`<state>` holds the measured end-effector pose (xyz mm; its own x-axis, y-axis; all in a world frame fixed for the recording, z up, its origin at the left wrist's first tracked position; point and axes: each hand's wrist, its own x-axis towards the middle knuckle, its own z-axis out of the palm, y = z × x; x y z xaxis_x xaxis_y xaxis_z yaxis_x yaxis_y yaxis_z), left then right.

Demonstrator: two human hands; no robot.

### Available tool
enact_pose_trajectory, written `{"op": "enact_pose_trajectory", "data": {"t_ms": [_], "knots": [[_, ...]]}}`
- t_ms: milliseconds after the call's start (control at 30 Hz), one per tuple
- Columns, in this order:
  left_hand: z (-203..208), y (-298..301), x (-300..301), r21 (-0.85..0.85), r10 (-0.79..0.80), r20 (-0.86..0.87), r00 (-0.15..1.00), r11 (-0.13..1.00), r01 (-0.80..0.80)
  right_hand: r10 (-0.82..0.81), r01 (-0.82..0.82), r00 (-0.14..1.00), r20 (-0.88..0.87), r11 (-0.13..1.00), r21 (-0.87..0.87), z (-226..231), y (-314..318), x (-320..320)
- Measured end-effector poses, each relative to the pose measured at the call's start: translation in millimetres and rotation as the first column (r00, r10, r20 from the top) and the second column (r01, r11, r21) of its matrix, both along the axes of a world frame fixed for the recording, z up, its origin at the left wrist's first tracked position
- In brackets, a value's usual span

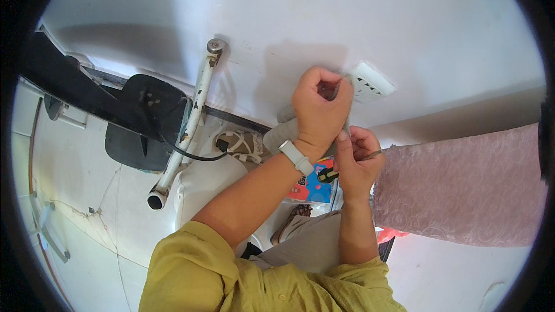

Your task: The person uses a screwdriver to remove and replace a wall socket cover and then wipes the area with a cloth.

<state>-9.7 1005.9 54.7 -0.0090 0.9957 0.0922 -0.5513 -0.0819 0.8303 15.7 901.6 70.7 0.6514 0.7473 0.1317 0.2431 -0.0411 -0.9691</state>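
Observation:
My left hand (pixel 321 110), a pale-strapped watch (pixel 295 158) on its wrist, is raised in front of the wall with the fingers curled closed. Just below and to its right, my right hand (pixel 359 159) pinches with thumb and fingers. Both hold a piece of grey cloth (pixel 281 136), which shows behind the left wrist and between the hands; much of it is hidden. A white wall socket (pixel 373 82) sits just beyond the left fingertips.
At left are a black chair (pixel 141 110) and a chipped white metal bar (pixel 191 118). A white rounded seat (pixel 211 182) and a sandal (pixel 240 144) are below. A pink patterned cloth-covered surface (pixel 462 185) lies right, beside a colourful package (pixel 315 188).

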Motion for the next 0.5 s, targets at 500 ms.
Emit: {"op": "enact_pose_trajectory", "data": {"t_ms": [500], "knots": [[-4.6, -1.1, -3.2, -0.138, -0.025, -0.11, 0.994, 0.99, 0.01, -0.018, 0.018, 0.999, 0.04, 1.0, 0.003, -3.8, -1.2, -0.4]]}}
